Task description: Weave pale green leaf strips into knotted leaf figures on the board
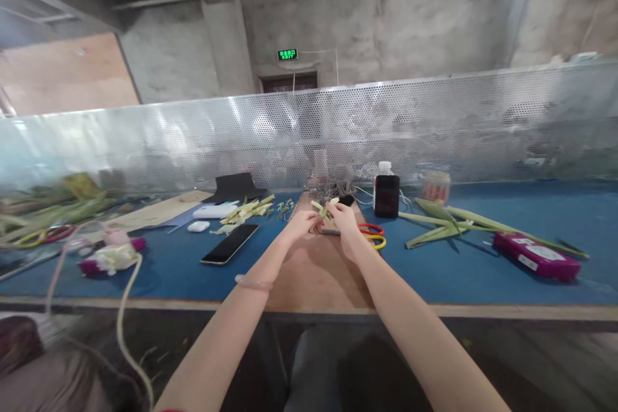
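Pale leaf piece was at frame centre, above wooden board; fingers of left hand and right hand pinched it. Seemed light, pliable, easily torn; gentle pinch near middle looked safest.

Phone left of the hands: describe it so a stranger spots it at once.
On the blue table, look just left of the brown board. The phone lies flat there, unlike the black device standing upright right of the board.
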### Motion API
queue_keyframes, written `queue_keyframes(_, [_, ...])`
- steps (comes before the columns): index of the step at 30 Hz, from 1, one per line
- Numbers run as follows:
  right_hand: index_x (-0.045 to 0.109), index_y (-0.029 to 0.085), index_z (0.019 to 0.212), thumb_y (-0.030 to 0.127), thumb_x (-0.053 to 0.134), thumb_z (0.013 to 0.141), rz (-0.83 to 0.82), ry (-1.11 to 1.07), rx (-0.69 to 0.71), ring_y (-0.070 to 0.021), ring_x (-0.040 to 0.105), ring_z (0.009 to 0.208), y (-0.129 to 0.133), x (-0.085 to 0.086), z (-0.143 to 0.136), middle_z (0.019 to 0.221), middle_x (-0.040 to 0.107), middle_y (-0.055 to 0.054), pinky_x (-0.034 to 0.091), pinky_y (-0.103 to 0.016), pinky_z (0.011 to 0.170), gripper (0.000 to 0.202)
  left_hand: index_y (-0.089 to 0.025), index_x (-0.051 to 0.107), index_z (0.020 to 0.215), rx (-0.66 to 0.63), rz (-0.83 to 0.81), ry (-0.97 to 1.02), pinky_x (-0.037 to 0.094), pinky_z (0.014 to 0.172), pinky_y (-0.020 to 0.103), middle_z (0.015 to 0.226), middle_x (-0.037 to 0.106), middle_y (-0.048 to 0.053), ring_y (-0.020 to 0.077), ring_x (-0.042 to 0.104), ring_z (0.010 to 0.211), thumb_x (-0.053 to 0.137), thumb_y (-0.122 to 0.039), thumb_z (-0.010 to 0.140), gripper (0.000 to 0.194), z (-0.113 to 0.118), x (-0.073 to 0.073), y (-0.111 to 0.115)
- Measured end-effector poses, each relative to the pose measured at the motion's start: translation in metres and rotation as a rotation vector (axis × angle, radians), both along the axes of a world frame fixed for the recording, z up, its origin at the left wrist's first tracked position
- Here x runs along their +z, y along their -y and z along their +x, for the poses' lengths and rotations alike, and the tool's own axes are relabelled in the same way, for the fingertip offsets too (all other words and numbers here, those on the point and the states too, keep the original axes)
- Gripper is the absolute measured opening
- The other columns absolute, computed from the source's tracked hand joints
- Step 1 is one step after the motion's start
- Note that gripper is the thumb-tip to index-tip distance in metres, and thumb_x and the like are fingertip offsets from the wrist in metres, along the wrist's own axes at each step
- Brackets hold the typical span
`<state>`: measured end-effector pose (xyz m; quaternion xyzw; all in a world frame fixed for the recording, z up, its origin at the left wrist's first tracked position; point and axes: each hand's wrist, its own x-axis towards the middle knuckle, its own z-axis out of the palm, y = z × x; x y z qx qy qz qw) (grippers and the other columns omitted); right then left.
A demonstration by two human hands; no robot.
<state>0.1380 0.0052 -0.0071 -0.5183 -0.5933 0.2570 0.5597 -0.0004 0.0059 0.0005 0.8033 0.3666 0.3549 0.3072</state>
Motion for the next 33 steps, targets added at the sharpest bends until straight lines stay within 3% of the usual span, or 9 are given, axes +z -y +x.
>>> queue_keyframes(11, [0.054,0.012,0.099,0.031,0.049,0.084,0.025,-0.244,0.037,-0.0139,0.057,0.077,-0.001,0.000,0.009,0.094,0.057,-0.004,0.049,-0.030,0.065,0.025,-0.015,0.064,0.062,-0.074,0.061,0.007,0.041,0.052,0.020,0.052,0.061,0.001,0.0118,0.054,0.051,0.048,-0.025,0.074,0.022,0.001,0.003,0.003])
queue_keyframes(23, [0.055,0.012,0.096,0.032,0.049,0.084,0.046,-0.197,0.083,-0.0133,0.057,0.075,0.005,0.004,0.011,0.090,0.057,-0.003,0.048,-0.030,0.065,0.024,-0.013,0.062,0.063,-0.086,-0.056,0.064,0.040,0.048,0.019,0.050,0.060,0.000,0.0107,0.053,0.047,0.053,-0.028,0.071,0.020,0.001,0.002,0.008])
queue_keyframes(28, [0.055,0.011,0.092,0.032,0.048,0.084,0.050,-0.140,0.155,-0.0115,0.056,0.070,0.007,0.005,0.005,0.085,0.057,-0.002,0.048,-0.027,0.061,0.023,-0.013,0.061,0.080,-0.056,-0.152,0.188,0.041,0.047,0.021,0.059,0.064,0.003,0.0129,0.056,0.048,0.057,-0.042,0.070,0.031,0.002,0.001,0.005])
queue_keyframes(33, [0.055,0.011,0.089,0.033,0.047,0.084,0.049,-0.145,0.195,-0.0100,0.055,0.065,0.008,0.006,0.002,0.079,0.057,-0.001,0.047,-0.025,0.057,0.024,-0.015,0.056,0.094,-0.074,-0.262,0.374,0.047,0.056,0.027,0.079,0.066,0.009,0.0171,0.062,0.063,0.041,-0.054,0.078,0.044,0.004,0.001,0.000])
